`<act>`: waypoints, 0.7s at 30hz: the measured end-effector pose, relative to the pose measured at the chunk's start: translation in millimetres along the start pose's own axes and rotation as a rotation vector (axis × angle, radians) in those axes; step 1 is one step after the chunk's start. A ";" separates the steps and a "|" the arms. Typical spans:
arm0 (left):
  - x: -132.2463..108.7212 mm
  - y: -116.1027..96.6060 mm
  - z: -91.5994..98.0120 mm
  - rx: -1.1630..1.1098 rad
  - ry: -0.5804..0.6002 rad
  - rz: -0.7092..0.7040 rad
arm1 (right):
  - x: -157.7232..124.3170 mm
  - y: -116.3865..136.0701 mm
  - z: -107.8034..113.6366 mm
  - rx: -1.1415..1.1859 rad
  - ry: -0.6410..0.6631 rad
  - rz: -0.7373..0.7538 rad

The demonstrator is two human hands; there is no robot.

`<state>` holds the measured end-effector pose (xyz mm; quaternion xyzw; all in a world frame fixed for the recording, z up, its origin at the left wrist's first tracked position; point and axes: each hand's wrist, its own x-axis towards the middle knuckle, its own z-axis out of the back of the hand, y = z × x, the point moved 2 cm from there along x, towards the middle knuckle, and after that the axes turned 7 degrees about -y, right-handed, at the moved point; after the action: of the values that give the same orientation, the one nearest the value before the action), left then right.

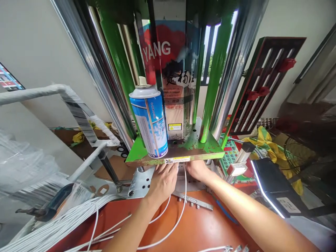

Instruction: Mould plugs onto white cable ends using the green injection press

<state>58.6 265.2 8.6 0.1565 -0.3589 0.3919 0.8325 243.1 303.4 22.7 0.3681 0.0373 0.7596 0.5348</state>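
The left hand (164, 180) and the right hand (197, 170), both bare, are brought close together under the front edge of a green machine plate (214, 144). The left is held with its back upward, the fingers bent and set side by side, their tips hidden by the plate; the right is reached in from the other side, its fingers mostly covered. Whether anything is pinched by either of the 2 cannot be told. A thin white cable (186, 189) is placed in the narrow gap between the hands, a little nearer to the right. Its upper part is lined up almost straight ahead, pointed in under the plate, where its end is lost from sight; below the hands its long axis is bent into a wide arc, down and leftward to the left forearm. A 2nd white strand (166, 209) is curved just right of the left wrist. Below the hands, a metal bar (193, 201) is laid slantwise over an orange surface (199, 227). Above the left hand, a blue and white spray can (151, 122) is stood on the plate.
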 end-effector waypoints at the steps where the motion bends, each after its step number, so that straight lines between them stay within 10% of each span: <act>1: -2.4 -2.0 -0.3 0.004 0.022 0.001 | -13.1 8.5 -1.7 -0.029 0.014 0.021; 6: -8.1 -12.6 -6.6 0.036 0.058 0.097 | -53.4 37.7 -17.9 -0.269 0.013 0.159; 16: -8.1 1.8 -46.4 0.076 -0.013 0.121 | -35.6 23.7 -46.9 -0.284 0.002 0.140; 21: 0.4 2.3 -23.4 -0.021 0.028 0.138 | -31.3 28.9 -28.2 -0.261 -0.045 0.124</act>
<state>68.2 279.5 -7.3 0.1171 -0.3612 0.4466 0.8102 208.5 274.3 -1.1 0.3140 -0.0968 0.7811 0.5310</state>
